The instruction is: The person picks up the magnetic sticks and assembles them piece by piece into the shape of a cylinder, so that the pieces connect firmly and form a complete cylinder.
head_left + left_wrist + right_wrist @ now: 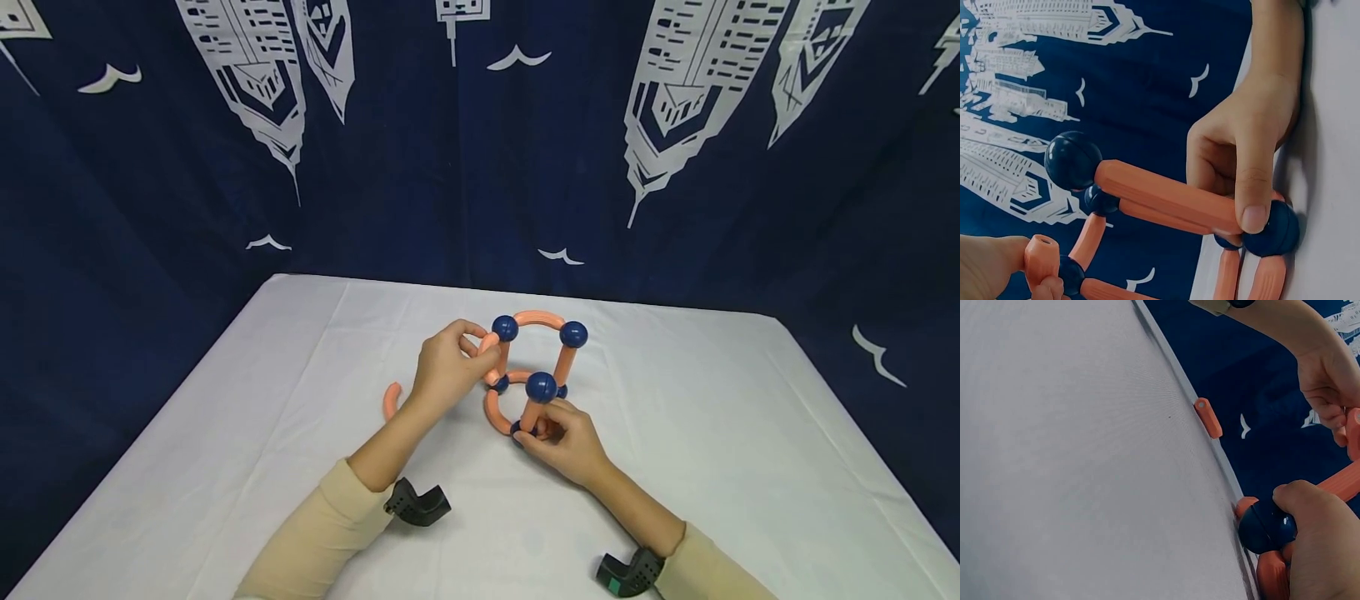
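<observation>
Here, in the head view, the left hand (pixel 448 367) is pinching a curved orange rod (pixel 489 343) against the ball-and-rod structure (pixel 534 367) standing mid-table, while the right hand (pixel 564 442) is gripping the base of its front upright; a loose curved piece (pixel 391 400) is lying just beside the left wrist on the white tablecloth (pixel 225 433). In the left wrist view, the right hand's thumb (pixel 1252 187) is pressing on a blue ball (pixel 1272 230). In the right wrist view, curled fingers (pixel 1316 531) are clasping that ball (pixel 1263 528).

Orange rods (pixel 566 363): smooth matt plastic. Dark blue balls (pixel 541 387): glossy plastic. White table cover (pixel 712 467): matt woven cloth. Navy printed backdrop (pixel 480 167): soft cloth.
</observation>
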### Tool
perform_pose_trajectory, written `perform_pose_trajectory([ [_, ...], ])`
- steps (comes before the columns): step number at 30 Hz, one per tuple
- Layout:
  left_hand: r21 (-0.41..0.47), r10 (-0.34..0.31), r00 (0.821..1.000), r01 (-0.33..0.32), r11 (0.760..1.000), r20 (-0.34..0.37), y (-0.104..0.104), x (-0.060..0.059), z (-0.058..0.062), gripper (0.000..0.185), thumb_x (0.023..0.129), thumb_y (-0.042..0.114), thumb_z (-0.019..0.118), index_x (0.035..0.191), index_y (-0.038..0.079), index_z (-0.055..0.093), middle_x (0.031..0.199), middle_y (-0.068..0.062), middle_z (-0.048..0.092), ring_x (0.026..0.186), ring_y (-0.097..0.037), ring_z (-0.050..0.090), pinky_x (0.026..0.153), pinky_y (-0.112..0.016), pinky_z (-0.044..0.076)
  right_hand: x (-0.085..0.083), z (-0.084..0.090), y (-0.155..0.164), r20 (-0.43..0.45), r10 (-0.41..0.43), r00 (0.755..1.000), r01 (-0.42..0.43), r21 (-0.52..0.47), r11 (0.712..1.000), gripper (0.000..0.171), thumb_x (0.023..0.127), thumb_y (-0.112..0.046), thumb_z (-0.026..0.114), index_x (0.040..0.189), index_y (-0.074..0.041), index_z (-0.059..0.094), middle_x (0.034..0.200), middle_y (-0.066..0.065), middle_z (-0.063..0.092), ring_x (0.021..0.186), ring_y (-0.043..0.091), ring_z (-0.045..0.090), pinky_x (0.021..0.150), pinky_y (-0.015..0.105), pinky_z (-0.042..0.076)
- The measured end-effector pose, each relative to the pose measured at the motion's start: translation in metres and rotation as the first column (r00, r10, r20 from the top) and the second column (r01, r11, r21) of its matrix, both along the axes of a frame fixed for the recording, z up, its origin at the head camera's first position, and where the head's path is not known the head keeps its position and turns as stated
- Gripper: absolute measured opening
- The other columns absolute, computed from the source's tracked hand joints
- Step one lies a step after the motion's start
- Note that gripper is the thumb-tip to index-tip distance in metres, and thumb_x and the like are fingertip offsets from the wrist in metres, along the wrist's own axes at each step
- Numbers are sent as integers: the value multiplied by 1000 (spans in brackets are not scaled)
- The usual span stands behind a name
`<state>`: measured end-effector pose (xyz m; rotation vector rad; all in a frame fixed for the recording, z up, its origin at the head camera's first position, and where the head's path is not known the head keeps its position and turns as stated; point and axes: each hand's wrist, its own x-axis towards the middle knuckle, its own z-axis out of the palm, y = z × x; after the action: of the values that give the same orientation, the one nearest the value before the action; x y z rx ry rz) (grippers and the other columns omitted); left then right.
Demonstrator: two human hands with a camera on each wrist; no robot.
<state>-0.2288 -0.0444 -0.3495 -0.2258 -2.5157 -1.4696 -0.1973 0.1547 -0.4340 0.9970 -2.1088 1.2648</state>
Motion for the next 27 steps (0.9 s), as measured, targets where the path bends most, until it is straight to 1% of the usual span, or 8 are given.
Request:
perform_pose_trajectory([
  [2, 17, 6, 1000, -6, 1000, -7, 2, 0, -1, 29, 82, 25, 72, 105, 8, 67, 72, -3, 60, 52, -14, 52, 46, -25, 40, 0, 0, 0, 6, 13, 1000, -13, -8, 1000, 27, 65, 13, 79, 76, -2, 60, 66, 12, 51, 59, 26, 47, 48, 33, 42],
  [7, 83, 41, 998, -38, 996, -38, 7, 1, -5, 27, 81, 26, 73, 102, 11, 68, 65, -1, 56, 49, -13, 49, 43, -24, 35, -1, 1, -2, -3, 30, 1000, -30, -14, 999, 24, 68, 14, 74, 80, -2, 63, 68, 10, 53, 59, 25, 47, 50, 27, 40],
  [11, 118, 61, 996, -53, 992, -62, 14, 2, -7, 24, 79, 24, 72, 97, 9, 67, 60, -1, 55, 48, -13, 52, 42, -24, 36, 0, 1, -2, -27, 23, 999, -23, -5, 1000, 24, 66, 15, 73, 80, -2, 63, 68, 10, 53, 59, 24, 47, 51, 25, 39],
  [15, 124, 81, 994, -72, 990, -77, 19, 3, -6, 23, 79, 21, 70, 94, 5, 65, 59, -1, 56, 47, -13, 54, 42, -23, 37, 1, 3, -1, -33, 20, 999, -20, 2, 1000, 24, 66, 15, 74, 80, -2, 64, 69, 10, 53, 59, 24, 47, 51, 25, 39],
  [19, 118, 84, 993, -73, 990, -86, 24, 5, -4, 25, 79, 19, 67, 96, 2, 63, 57, 0, 57, 44, -13, 54, 39, -22, 35, 2, 4, -1, -32, 15, 999, -15, 12, 1000, 25, 65, 16, 74, 81, 0, 65, 70, 11, 55, 60, 26, 48, 52, 25, 40],
  [24, 119, 97, 990, -85, 989, -105, 28, 5, -5, 28, 79, 19, 65, 99, 0, 61, 56, 0, 57, 44, -13, 53, 38, -23, 35, 0, 4, -1, -62, 11, 998, -11, 10, 1000, 25, 64, 15, 74, 78, -2, 63, 70, 10, 53, 61, 25, 48, 53, 26, 40],
  [27, 122, 110, 989, -97, 988, -99, 29, 6, -6, 29, 79, 19, 65, 99, 0, 60, 57, 0, 57, 44, -13, 54, 39, -24, 36, 0, 4, -2, -69, 13, 998, -13, 11, 1000, 26, 64, 15, 74, 77, -3, 62, 68, 10, 52, 61, 24, 47, 53, 25, 39],
])
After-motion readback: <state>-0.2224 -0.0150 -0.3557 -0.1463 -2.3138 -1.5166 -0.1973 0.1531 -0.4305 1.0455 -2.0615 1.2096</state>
